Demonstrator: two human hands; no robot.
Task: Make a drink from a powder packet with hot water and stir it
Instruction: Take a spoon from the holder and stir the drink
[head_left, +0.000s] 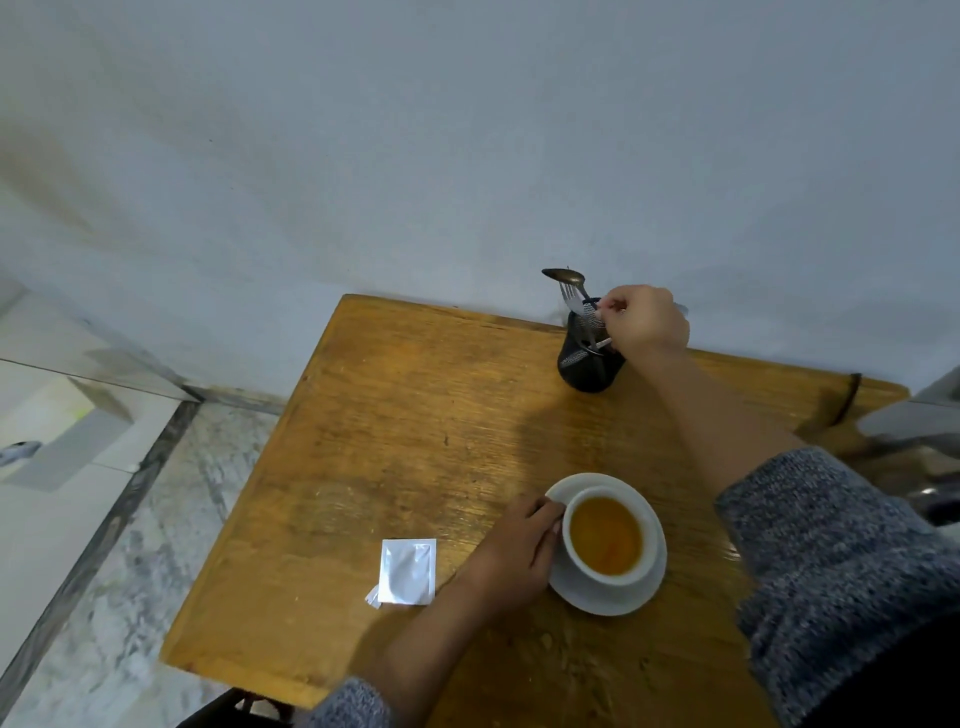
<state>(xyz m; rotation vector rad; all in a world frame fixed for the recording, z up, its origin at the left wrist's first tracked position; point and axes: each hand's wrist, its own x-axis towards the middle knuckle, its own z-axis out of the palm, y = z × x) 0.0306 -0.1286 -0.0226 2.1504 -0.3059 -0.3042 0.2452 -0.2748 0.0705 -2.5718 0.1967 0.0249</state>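
Note:
A white cup (605, 538) full of orange-brown liquid stands on a white saucer (644, 597) near the table's front. My left hand (514, 551) rests against the cup's left side, fingers curled on it. At the far edge a black mesh cutlery holder (587, 371) holds a spoon (566, 275), a fork and other pieces. My right hand (644, 319) reaches over the holder, its fingers pinched on a piece of cutlery in it. A torn silver powder packet (408, 571) lies flat to the left of the cup.
The wooden table (415, 441) stands against a pale wall. Its left edge drops to a marble floor (130, 571). A dark metal object (930, 499) sits at the right edge, partly cut off by the frame.

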